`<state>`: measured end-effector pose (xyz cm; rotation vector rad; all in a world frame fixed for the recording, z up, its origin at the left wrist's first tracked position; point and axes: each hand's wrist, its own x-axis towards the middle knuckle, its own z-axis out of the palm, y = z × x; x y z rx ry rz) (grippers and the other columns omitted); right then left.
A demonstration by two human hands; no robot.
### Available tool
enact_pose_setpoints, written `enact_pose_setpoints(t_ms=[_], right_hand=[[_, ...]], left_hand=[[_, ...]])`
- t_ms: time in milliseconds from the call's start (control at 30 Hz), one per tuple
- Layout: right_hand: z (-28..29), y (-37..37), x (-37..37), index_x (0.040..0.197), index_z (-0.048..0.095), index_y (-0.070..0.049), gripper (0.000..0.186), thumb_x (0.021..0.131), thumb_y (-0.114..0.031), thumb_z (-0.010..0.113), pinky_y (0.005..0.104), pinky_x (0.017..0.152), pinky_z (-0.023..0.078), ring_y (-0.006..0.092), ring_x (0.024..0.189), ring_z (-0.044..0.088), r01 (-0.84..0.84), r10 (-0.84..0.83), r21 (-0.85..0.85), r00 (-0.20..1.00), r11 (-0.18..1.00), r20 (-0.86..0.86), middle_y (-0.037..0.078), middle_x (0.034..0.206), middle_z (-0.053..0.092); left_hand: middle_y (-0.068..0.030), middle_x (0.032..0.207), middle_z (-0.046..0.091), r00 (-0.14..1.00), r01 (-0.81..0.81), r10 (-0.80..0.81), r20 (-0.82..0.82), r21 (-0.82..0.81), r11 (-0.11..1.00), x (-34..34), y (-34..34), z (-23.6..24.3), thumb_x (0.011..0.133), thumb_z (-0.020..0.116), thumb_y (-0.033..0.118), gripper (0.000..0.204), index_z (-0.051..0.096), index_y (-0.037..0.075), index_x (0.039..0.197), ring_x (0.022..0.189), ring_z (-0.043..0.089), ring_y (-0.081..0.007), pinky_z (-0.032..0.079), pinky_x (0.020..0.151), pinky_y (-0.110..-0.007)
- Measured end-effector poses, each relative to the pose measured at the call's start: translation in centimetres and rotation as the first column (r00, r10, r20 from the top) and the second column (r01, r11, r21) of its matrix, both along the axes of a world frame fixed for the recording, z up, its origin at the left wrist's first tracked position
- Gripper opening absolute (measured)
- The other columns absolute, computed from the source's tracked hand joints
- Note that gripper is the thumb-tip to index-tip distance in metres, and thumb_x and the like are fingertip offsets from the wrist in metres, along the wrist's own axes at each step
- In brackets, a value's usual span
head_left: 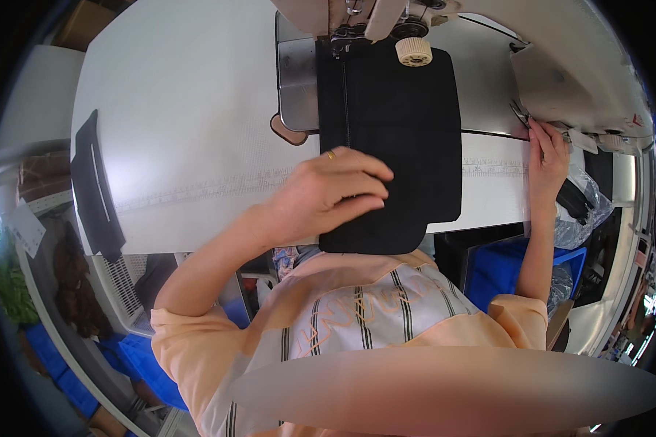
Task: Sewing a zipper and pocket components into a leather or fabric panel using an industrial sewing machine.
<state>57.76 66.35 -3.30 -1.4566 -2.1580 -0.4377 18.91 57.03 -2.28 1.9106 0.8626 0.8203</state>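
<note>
A black fabric panel point(397, 146) lies flat on the sewing machine bed, its far end beneath the machine head point(350, 33). A long straight seam or zip-like line runs down its left part. Over the panel's left side is my left hand point(342, 188), fingers loosely bent and apart, holding nothing; whether it touches the cloth I cannot tell. Far to the right, beside the machine's base, my right hand point(549, 153) has its fingers closed on small metal snips point(519, 114), whose tips point away from me.
A dark strip-shaped piece with a slot point(96, 186) lies at the table's left edge. A printed ruler point(204, 188) crosses the white tabletop point(175, 95). Below right are a blue bin point(488, 271) and a clear plastic bag point(587, 211). A white basket point(120, 288) stands below left.
</note>
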Motion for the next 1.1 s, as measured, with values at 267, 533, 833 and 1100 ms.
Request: enact_pose_setpoints(t_ms=[267, 533, 833, 1100], right_hand=[[4.2, -2.0, -6.8, 0.112, 0.067, -0.01, 0.028, 0.084, -0.013, 0.068, 0.0395, 0.096, 0.04, 0.0241, 0.108, 0.057, -0.162, 0.163, -0.115, 0.987, 0.98, 0.001, 0.003, 0.114, 0.064], [2.1, 2.0, -17.5, 0.12, 0.061, -0.011, 0.038, 0.083, -0.019, 0.069, 0.0401, 0.096, 0.042, 0.0292, 0.113, 0.054, -0.57, 0.557, -0.235, 0.821, 0.788, -0.124, 0.007, 0.12, 0.061], [0.3, 3.5, -19.2, 0.125, 0.06, -0.016, 0.045, 0.084, -0.031, 0.069, 0.0424, 0.097, 0.043, 0.0307, 0.115, 0.053, -0.597, 0.59, -0.275, 0.799, 0.754, -0.116, 0.01, 0.121, 0.062], [0.4, 3.8, -19.2, 0.122, 0.062, -0.014, 0.043, 0.082, -0.03, 0.071, 0.0417, 0.095, 0.045, 0.0305, 0.114, 0.055, -0.593, 0.589, -0.244, 0.802, 0.767, -0.099, 0.01, 0.119, 0.063]], left_hand=[[-0.005, 0.132, 0.058, 0.624, -0.245, 0.616, -0.482, 0.627, 0.739, -2.3, 4.1, -1.3, 0.081, 0.067, 0.048, 0.058, 0.06, 0.014, 0.128, 0.129, 0.045, -0.0293, 0.023, 0.104, -0.065], [-0.0015, 0.136, 0.056, 0.588, -0.273, 0.623, -0.515, 0.599, 0.753, -2.2, 4.2, -1.1, 0.079, 0.066, 0.054, 0.062, 0.06, 0.017, 0.129, 0.129, 0.046, -0.0276, 0.017, 0.106, -0.067], [-0.0009, 0.138, 0.054, 0.617, -0.262, 0.582, -0.53, 0.559, 0.786, -2.5, 4.2, -1.0, 0.079, 0.066, 0.054, 0.062, 0.06, 0.017, 0.129, 0.127, 0.047, -0.0278, 0.016, 0.106, -0.066], [0.0002, 0.137, 0.055, 0.617, -0.28, 0.608, -0.5, 0.582, 0.763, -2.4, 4.6, -1.4, 0.079, 0.066, 0.054, 0.061, 0.06, 0.019, 0.129, 0.126, 0.048, -0.0272, 0.017, 0.106, -0.066]])
